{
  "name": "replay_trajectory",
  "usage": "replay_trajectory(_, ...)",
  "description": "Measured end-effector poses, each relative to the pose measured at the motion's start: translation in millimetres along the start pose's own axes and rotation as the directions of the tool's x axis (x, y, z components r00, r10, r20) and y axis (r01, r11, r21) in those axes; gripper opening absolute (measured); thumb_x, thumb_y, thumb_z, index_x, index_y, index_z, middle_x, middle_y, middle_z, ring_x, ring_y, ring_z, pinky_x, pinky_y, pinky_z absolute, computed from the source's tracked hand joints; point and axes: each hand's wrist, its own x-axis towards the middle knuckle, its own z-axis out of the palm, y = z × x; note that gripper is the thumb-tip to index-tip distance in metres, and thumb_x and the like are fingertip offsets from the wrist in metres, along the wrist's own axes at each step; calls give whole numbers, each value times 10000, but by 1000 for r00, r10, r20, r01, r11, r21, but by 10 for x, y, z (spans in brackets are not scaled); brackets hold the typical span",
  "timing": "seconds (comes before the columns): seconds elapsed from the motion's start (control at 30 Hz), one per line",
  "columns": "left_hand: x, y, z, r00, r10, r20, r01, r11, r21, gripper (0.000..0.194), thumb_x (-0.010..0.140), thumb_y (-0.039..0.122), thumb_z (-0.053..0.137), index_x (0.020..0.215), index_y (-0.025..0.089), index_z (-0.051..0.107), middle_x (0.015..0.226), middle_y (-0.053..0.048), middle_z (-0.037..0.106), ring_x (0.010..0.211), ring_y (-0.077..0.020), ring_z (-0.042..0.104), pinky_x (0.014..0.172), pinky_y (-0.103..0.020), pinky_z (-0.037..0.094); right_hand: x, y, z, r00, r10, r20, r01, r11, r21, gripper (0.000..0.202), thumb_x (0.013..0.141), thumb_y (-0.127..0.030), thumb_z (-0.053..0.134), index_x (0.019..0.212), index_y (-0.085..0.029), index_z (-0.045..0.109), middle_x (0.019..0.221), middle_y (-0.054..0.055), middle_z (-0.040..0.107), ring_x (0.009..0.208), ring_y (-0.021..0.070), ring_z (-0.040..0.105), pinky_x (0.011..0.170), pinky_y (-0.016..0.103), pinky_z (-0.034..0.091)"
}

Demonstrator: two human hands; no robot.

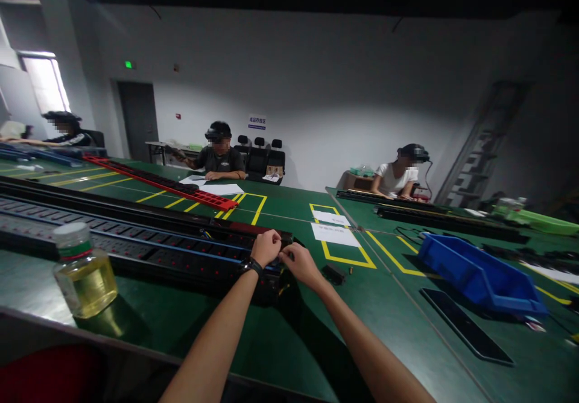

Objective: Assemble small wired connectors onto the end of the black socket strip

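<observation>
A long black assembly (172, 243) with blue strips and rows of red dots lies across the green table. At its right end my left hand (266, 248) is closed, fingers pinched, with a dark band on the wrist. Just to the right, my right hand (302, 262) is closed too, thumb and fingertips pressed together near the left hand. Whatever sits between the fingertips is too small and dark to make out. A small black block (333, 274) and a tiny brass-coloured piece (350, 270) lie right of my right hand.
A bottle of yellow liquid (85, 270) stands at the near left. On the right are a blue bin (479, 270) and a phone (465, 324). Paper sheets (335, 234) and a red frame (212, 199) lie farther back. Several people sit across the table.
</observation>
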Motion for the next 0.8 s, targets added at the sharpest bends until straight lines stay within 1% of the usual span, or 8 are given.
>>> replay_trajectory(0.1,-21,14,-5,1000,-2,0,2,1000,15,156,891,172,620,945,216,760,973,-54,809,920,-172,740,823,-238,522,-17,280,-179,999,15,-28,-11,988,151,311,975,-406,535,885,-186,736,797,41,721,723,185,623,663,275,437)
replay_trajectory(0.2,-43,48,-18,1000,-11,28,10,999,49,169,893,181,614,939,232,769,964,-50,811,911,-179,742,832,-247,525,-83,631,-479,986,82,-142,-57,984,170,397,963,-512,513,899,-182,723,774,47,717,693,193,609,654,289,437)
replay_trajectory(0.27,-53,75,-30,999,-17,51,13,997,76,180,887,181,611,939,238,774,964,-52,811,916,-191,743,841,-259,529,-186,867,-670,966,159,-201,-144,985,90,361,945,-483,536,893,-182,729,774,53,719,712,202,625,673,296,438)
replay_trajectory(0.37,-58,106,-48,996,-15,86,5,993,119,193,891,193,601,960,239,775,986,-60,810,944,-204,743,852,-269,533,-410,1173,-842,902,353,-249,-387,916,-102,270,936,-388,572,929,-186,750,834,76,748,766,215,657,687,300,421)
replay_trajectory(0.5,-52,132,-62,991,-5,134,-21,981,192,207,888,219,598,994,253,772,1003,-62,810,949,-222,746,865,-290,539,-640,1388,-858,862,476,-173,-506,806,-308,204,943,-322,595,925,-213,766,964,83,773,872,226,679,688,293,403)
replay_trajectory(0.63,-48,145,-64,985,20,168,-62,967,248,250,886,244,592,1060,282,768,1080,-53,809,1007,-241,746,889,-310,541,-596,1195,-774,903,398,-160,-428,819,-383,264,960,-330,600,1129,-200,756,1074,114,752,989,250,672,791,309,452)
replay_trajectory(0.73,-41,146,-61,979,50,195,-104,956,274,290,883,251,582,1091,307,775,1151,-41,802,1058,-251,740,919,-323,540,-467,771,-619,959,243,-148,-281,886,-369,445,1005,-349,549,1409,-177,619,1196,140,710,1078,259,650,916,338,464)
replay_trajectory(0.8,-32,141,-60,975,61,214,-124,948,293,300,888,257,570,1086,313,787,1153,-44,804,1066,-259,741,926,-333,542,-398,451,-465,995,84,-47,-95,940,-328,540,1020,-363,534,1532,-196,505,1271,138,678,1153,258,623,976,346,458)
